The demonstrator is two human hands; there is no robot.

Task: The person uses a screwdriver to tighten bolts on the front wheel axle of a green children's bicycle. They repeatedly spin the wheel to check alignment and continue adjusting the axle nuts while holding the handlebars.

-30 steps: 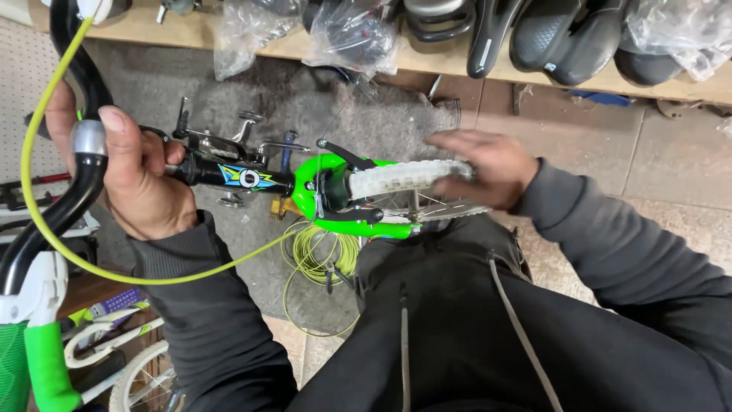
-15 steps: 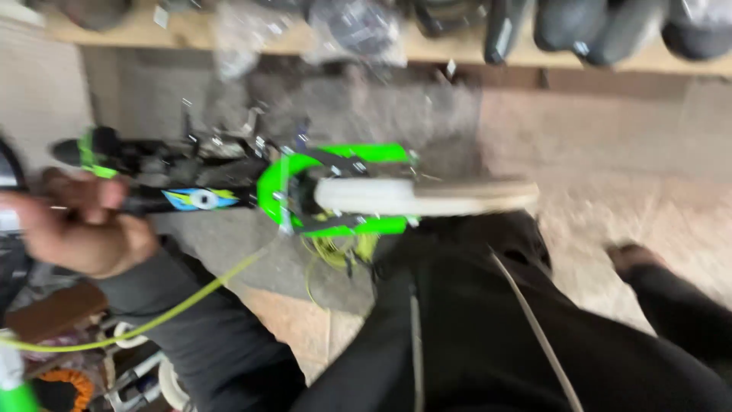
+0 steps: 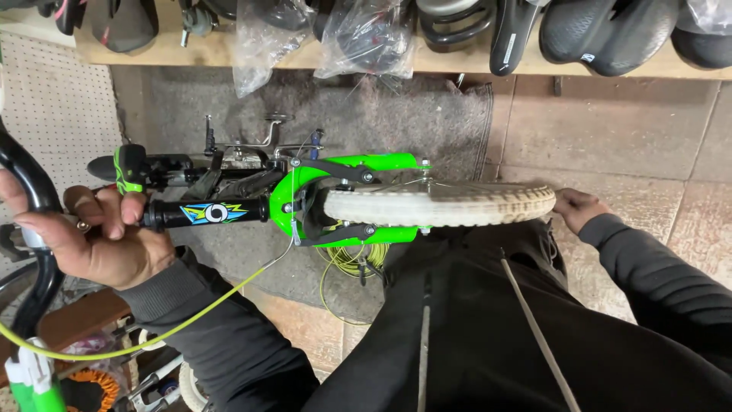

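Our left hand (image 3: 91, 233) curls closed around the black handlebar (image 3: 30, 191) beside the yellow-green cable (image 3: 191, 313), the white front tyre (image 3: 438, 204) sits in the green fork (image 3: 335, 164) before us, and our right hand's (image 3: 578, 207) fingers rest loosely on the tyre's far end.

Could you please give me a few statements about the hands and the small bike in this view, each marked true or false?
1. The left hand grips the black handlebar. True.
2. The right hand rests on the green fork. False: it touches the far end of the white tyre.
3. The white tyre sits between the green fork's legs. True.
4. The brake cable is red. False: it is yellow-green.
5. Black saddles line the wooden shelf. True.
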